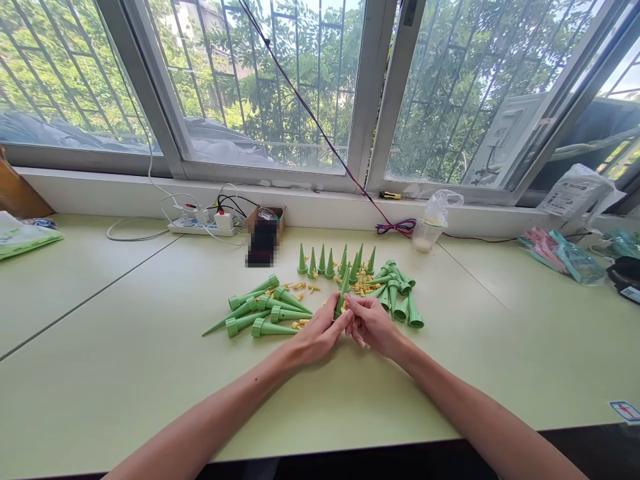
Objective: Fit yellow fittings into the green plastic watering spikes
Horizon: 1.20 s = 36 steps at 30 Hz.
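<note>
1. Pale green counter (pixel 150 400) stretches from its front edge to beneath both forearms; a sticker (pixel 625 410) marks that edge, far right.
2. Mid-counter, the left hand (pixel 319 331) grasps a green spike (pixel 345 283), point up. The right hand (pixel 375 325) has its fingertips drawn together at the spike's side, by a yellow bit (pixel 343 307); I cannot tell whether they grip it.
3. Capped spikes (pixel 243 325) lie just left, open-ended spikes (pixel 393 290) right, hemming the hands in; broad counter runs outward from both groups.
4. Standing spikes (pixel 321 260) form a row behind, with yellow fittings (pixel 313 288) scattered nearby.
5. Along the back edge: power strip (pixel 203 228), box (pixel 281 217), plastic cup (pixel 424 239).
6. Beyond, barred windows (pixel 265 87) face trees.
</note>
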### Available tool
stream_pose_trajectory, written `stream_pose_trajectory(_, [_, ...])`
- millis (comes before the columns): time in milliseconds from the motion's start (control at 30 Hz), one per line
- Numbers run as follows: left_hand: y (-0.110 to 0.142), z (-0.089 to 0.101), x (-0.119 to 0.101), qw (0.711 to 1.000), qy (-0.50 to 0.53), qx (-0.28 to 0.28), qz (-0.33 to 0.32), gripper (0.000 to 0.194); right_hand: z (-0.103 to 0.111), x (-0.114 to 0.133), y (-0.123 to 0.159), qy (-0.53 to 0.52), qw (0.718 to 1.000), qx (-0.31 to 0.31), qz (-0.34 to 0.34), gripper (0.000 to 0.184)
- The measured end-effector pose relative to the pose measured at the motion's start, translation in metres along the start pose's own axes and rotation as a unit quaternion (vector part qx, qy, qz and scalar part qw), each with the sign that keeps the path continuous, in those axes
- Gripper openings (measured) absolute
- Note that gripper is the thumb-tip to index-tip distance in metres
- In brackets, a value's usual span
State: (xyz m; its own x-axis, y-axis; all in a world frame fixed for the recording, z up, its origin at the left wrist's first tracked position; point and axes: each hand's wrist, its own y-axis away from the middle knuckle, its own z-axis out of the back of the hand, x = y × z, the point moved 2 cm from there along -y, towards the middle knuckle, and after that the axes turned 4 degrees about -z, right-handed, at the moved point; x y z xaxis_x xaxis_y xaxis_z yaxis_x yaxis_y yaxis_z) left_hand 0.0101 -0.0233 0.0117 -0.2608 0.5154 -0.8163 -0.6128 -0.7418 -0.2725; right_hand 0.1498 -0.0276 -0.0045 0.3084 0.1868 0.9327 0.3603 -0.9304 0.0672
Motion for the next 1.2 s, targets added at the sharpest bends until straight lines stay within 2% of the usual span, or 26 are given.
stream_pose_trajectory(433, [-0.001,0.0,-0.001,1.0,0.008,-0.004,-0.008,0.033,-0.001,-0.002,-0.001,-0.011,1.0,-0.015,-0.003,0.05])
stream_pose_trajectory(667, [-0.001,0.002,-0.001,0.999,-0.02,-0.027,0.002,0.038,-0.002,0.0,-0.002,0.019,0.999,-0.03,0.012,0.05])
stream_pose_trajectory(800, [-0.002,0.004,0.003,0.997,-0.062,-0.054,0.003,0.043,0.001,0.004,-0.001,0.08,0.99,-0.091,0.072,0.047])
stream_pose_trajectory(933, [-0.002,0.004,0.004,0.991,-0.125,-0.043,-0.006,0.046,0.005,0.012,0.003,0.135,0.968,-0.148,0.151,0.035])
stream_pose_trajectory(1067, [-0.002,0.001,0.003,0.985,-0.167,-0.02,-0.028,0.042,0.006,0.016,0.007,0.198,0.945,-0.17,0.198,0.029])
stream_pose_trajectory(1200, [-0.002,0.001,0.002,0.983,-0.176,-0.008,-0.052,0.042,0.007,0.016,0.008,0.249,0.929,-0.175,0.21,0.028])
